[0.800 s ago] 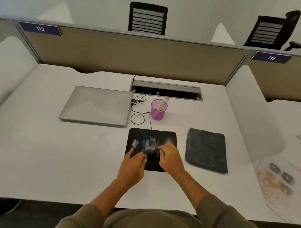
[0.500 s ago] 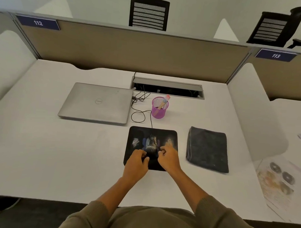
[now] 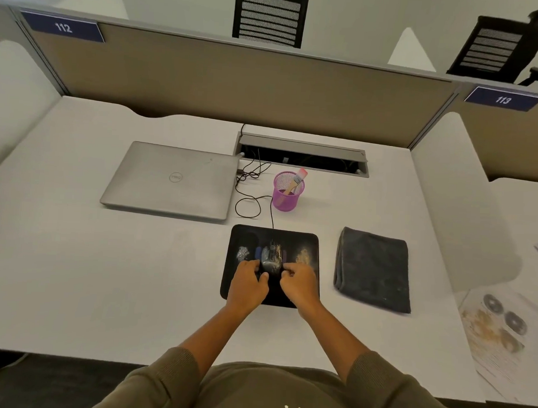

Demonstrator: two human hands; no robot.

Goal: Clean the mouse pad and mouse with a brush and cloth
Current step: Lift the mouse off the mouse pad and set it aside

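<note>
Brush (image 3: 295, 182) upright in purple mesh cup (image 3: 286, 196)

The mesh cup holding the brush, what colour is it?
The mesh cup is purple-pink, seen clearly in the head view.

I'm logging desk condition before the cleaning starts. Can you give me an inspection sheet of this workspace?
Surface: white desk, papers at right edge.
Job's things: dusty mouse on smudged mouse pad; brush in purple mesh cup; folded grey cloth.
Clutter: closed laptop.
Grippers: left hand, right hand curled beside mouse.
Cables: mouse cable looped.
Surroundings: partition, chairs.
</note>
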